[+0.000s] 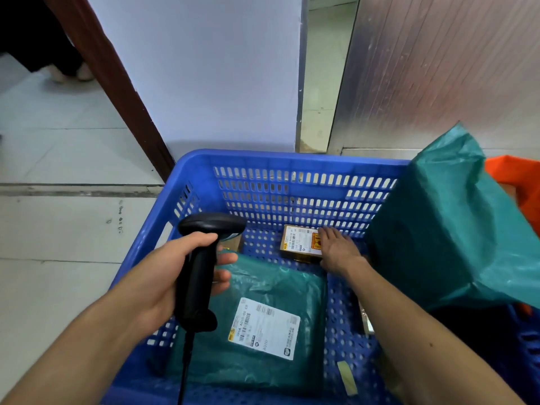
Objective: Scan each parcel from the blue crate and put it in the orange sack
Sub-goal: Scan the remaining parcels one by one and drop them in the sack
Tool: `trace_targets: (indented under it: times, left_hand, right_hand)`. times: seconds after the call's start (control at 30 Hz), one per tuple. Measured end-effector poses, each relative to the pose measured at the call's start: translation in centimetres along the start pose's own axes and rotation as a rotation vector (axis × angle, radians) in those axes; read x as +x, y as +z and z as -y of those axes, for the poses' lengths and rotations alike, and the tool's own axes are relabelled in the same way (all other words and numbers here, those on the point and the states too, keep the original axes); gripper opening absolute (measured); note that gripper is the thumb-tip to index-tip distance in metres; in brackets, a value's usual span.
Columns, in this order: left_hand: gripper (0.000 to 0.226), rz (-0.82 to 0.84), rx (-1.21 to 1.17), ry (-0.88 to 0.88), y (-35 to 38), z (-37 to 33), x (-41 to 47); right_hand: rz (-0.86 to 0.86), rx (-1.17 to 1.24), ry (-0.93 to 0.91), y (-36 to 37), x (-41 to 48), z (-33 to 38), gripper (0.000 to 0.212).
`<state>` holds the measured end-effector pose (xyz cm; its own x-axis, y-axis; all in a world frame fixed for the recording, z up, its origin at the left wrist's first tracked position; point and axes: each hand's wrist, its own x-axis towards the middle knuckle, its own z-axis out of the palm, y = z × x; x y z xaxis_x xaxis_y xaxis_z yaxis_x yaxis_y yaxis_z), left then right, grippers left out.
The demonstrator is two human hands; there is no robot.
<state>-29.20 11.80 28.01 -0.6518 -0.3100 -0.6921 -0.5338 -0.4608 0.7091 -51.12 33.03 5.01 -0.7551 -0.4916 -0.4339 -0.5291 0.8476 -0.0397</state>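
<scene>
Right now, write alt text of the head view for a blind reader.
A left hand grips a scanner over a blue crate while the right hand touches a small brown box at its far end. A flat green parcel lies nearer; a bulky green parcel and an orange sack stand at right.

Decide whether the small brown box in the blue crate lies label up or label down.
Label up: the small brown box shows its white printed label on top.

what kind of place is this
Likely a parcel sorting room: a blue crate holding a labelled teal parcel, a barcode scanner in the left hand, an orange sack beside it.
</scene>
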Motion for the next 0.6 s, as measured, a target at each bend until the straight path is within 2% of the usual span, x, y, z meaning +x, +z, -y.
trace_targets:
  times: [0.33, 0.47, 0.6]
  left_hand:
    - [0.024, -0.014, -0.022, 0.052, 1.1, -0.3, -1.1]
    - [0.028, -0.012, -0.005, 0.061, 0.2, 0.0, -1.6]
    - [0.025, -0.061, -0.079, 0.132, -0.1, -0.2, -2.8]
  right_hand:
    - [-0.023, -0.126, 0.088, 2.0, 0.7, -0.2, 0.097]
    - [-0.151, -0.151, 0.043, 0.4, -2.0, -0.6, 0.101]
    - [-0.331, -0.194, -0.018, -4.5, -5.7, -0.7, 0.104]
